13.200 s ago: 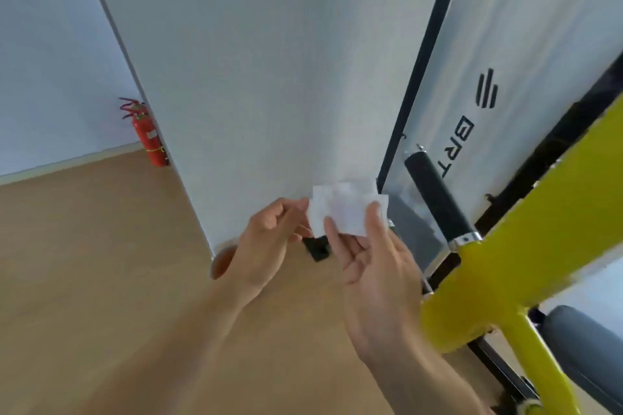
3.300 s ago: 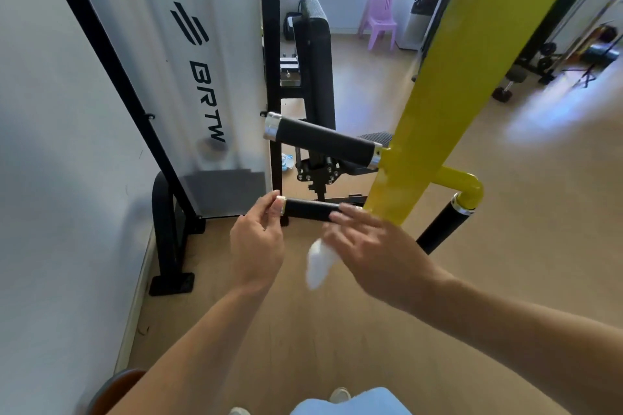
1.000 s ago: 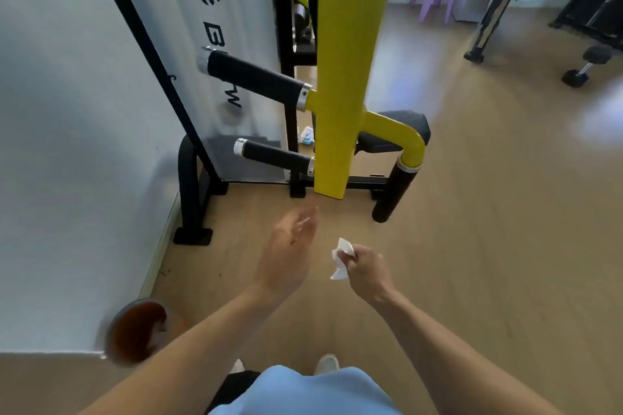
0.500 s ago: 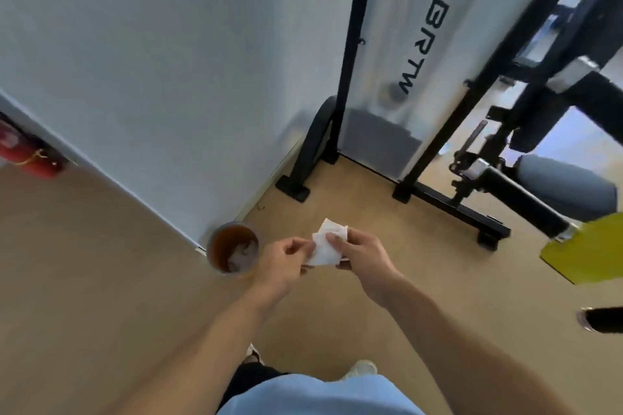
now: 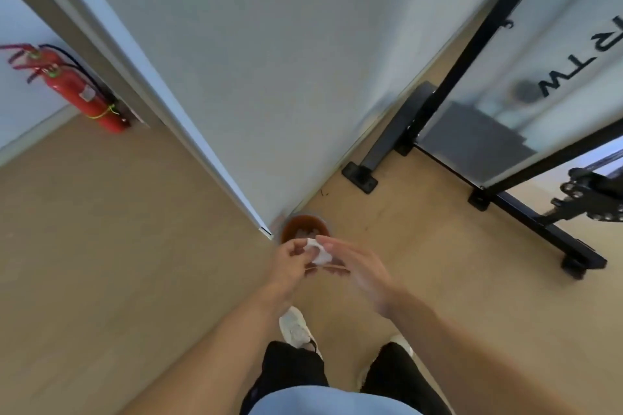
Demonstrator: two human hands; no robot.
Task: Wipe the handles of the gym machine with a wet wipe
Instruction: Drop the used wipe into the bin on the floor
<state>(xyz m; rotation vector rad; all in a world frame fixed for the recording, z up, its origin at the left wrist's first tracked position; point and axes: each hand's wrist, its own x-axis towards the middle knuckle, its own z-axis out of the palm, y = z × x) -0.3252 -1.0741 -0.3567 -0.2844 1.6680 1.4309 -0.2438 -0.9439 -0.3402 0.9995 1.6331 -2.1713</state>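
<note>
Looking down, head view: both forearms reach toward 12 o'clock over a tan wood-look floor (image 5: 135, 246), meeting just below the frame's middle.
Left hand (image 5: 290, 264): fingers curled, pinching the crumpled white wet wipe (image 5: 317, 252) at its left side.
Right hand (image 5: 357, 266): fingers straight and close together, pointing toward 10 o'clock, fingertips at the wipe's right edge; whether they press it I cannot tell.
Wipe's place: between the two hands, directly over the near rim of the round brown waste bin (image 5: 304, 229).
Bin: stands on the floor at the foot of the pale grey wall corner (image 5: 263, 77), at 12 o'clock from the hands; pale scraps lie inside.
Gym machine: black steel frame (image 5: 526, 209) with a frosted panel lettered in black, at 2 o'clock, well apart from the hands; its handles are out of frame.
Fire extinguisher: red cylinder (image 5: 84, 94) leaning at the wall, at 10 o'clock.
Feet: white trainers (image 5: 295, 328) and black trousers at 6 o'clock.
</note>
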